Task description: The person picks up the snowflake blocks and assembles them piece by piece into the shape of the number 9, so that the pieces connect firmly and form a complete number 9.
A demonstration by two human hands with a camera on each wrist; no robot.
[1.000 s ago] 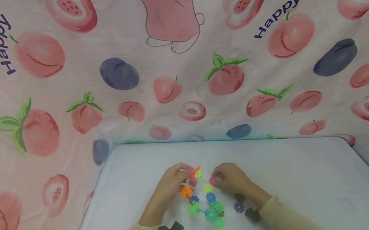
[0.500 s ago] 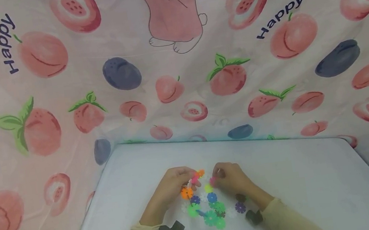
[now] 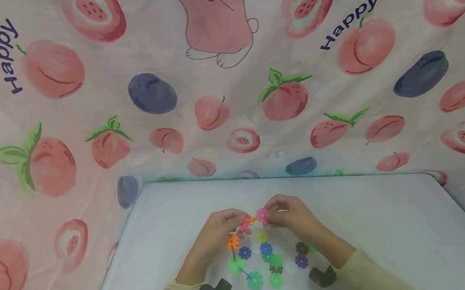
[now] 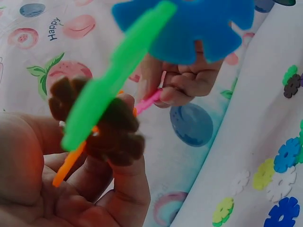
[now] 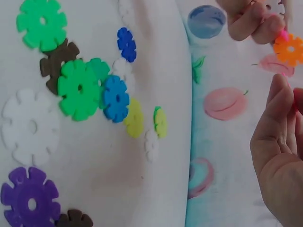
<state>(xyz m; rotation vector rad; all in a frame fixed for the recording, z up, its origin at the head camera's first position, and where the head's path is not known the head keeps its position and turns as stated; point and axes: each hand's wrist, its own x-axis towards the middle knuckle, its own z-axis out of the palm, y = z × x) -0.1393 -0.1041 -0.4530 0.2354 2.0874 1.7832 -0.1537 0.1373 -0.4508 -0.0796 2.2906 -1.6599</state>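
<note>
My left hand (image 3: 223, 225) grips a chain of slotted plastic snowflake discs. From it hang an orange disc (image 3: 232, 242), a brown disc (image 4: 118, 127), a green disc (image 3: 236, 265) and, at the low end, a blue-green disc (image 3: 255, 280). Beyond the left fingertips, another orange disc (image 5: 288, 50) sticks out at the chain's upper end, beside a pink one (image 3: 244, 225). My right hand (image 3: 290, 213) pinches a separate pink snowflake disc (image 3: 261, 216) against or very near that orange disc's edge; whether they interlock cannot be made out.
Loose snowflake discs lie on the white table (image 3: 379, 223) below the hands: green (image 5: 78, 90), blue (image 5: 116, 98), yellow (image 5: 134, 118), white (image 5: 31, 126), purple (image 5: 31, 197) and brown (image 5: 57, 64). Fruit-printed cloth (image 3: 235, 95) rises behind and at the left.
My right hand has lifted and turned, bringing its pink disc up to the orange disc at the chain's end. The hanging chain has swung slightly left; the left hand stays nearly in place.
</note>
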